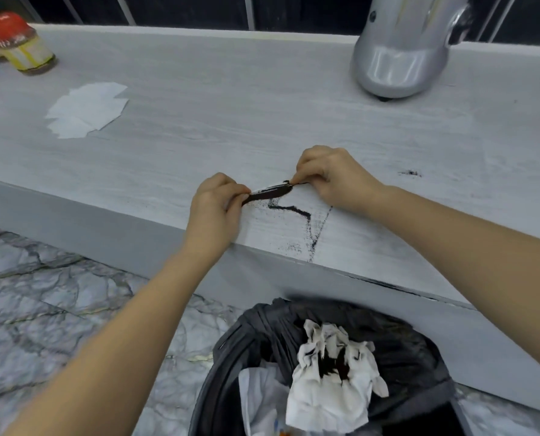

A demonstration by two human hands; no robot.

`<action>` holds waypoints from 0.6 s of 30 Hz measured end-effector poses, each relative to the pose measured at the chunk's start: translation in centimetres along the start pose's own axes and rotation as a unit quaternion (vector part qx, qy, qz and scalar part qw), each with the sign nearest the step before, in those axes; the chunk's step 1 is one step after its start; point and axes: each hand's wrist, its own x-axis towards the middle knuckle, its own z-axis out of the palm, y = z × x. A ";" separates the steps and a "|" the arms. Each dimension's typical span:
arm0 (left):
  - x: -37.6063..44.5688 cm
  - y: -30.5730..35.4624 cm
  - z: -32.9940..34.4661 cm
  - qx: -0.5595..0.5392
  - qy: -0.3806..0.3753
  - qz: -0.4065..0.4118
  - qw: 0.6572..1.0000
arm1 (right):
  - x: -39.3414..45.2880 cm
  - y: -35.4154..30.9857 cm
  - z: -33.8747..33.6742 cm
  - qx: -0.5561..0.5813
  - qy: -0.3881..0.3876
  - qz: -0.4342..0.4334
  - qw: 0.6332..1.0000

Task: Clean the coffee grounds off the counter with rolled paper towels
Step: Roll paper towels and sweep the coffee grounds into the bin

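Rolled paper towel point(270, 191), dark with coffee grounds point(297, 212), pinched at its ends by left hand point(213, 212) and right hand point(331, 177) on worktop point(230, 105). Bin point(325, 372) below towel, holding soiled towel point(331, 372). Flat towels point(87, 110) far left.

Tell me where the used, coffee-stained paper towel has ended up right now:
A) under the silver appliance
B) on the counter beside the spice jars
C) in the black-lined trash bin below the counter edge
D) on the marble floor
C: the crumpled, stained paper towel lies in the trash bin, while both hands pinch another rolled paper towel on the counter.
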 end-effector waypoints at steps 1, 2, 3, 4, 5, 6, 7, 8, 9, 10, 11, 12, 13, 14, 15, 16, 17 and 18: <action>-0.6 0.9 0.3 -0.003 -0.002 0.004 1.000 | -1.2 -0.1 -0.4 -0.004 0.002 0.003 1.000; -1.2 1.8 0.7 -0.006 -0.005 0.007 1.000 | -2.4 -0.2 -0.8 -0.009 0.005 0.006 1.000; -1.7 2.7 1.0 -0.011 -0.007 0.010 1.000 | -3.6 -0.2 -1.2 -0.016 0.008 0.009 1.000; -2.3 3.6 1.3 -0.017 -0.010 0.015 1.000 | -4.8 -0.2 -1.6 -0.022 0.011 0.013 1.000; -2.8 4.5 1.6 -0.021 -0.012 0.022 0.999 | -6.0 -0.3 -2.0 -0.026 0.014 0.019 0.999; -3.4 5.4 2.0 -0.026 -0.015 0.029 0.999 | -7.3 -0.5 -2.4 -0.028 0.017 0.025 0.999; -4.1 6.2 2.3 -0.032 -0.019 0.033 0.999 | -8.6 -0.8 -2.8 -0.030 0.019 0.031 0.999; -4.7 7.0 2.5 -0.038 -0.023 0.036 0.998 | -9.9 -1.1 -3.0 -0.035 0.022 0.037 0.998; -5.3 7.7 2.7 -0.042 -0.026 0.038 0.998 | -11.3 -1.7 -3.3 -0.041 0.028 0.042 0.998; -6.1 8.3 2.8 -0.043 -0.026 0.042 0.998 | -12.8 -2.3 -3.5 -0.046 0.034 0.048 0.997; -7.1 9.0 2.9 -0.045 -0.025 0.046 0.998 | -14.3 -3.1 -3.6 -0.049 0.040 0.053 0.997; -8.2 9.5 2.9 -0.049 -0.023 0.051 0.997 | -15.9 -4.1 -3.7 -0.050 0.046 0.056 0.996; -9.6 9.9 3.0 -0.054 -0.024 0.053 0.997 | -17.5 -5.2 -3.5 -0.053 0.048 0.053 0.996; -11.3 10.1 3.1 -0.055 -0.029 0.053 0.997 | -19.2 -6.3 -3.1 -0.059 0.045 0.044 0.996; -13.1 10.2 3.3 -0.055 -0.038 0.048 0.997 | -21.0 -7.3 -2.3 -0.069 0.035 0.034 0.996; -15.0 10.1 3.6 -0.055 -0.050 0.038 0.997 | -22.7 -8.2 -1.2 -0.078 0.023 0.034 0.996; -16.5 9.9 4.1 -0.059 -0.064 0.022 0.996 | -24.3 -9.0 0.0 -0.081 0.016 0.049 0.995; -17.7 9.7 4.7 -0.067 -0.078 0.000 0.995 | -25.7 -9.5 1.3 -0.079 0.015 0.075 0.994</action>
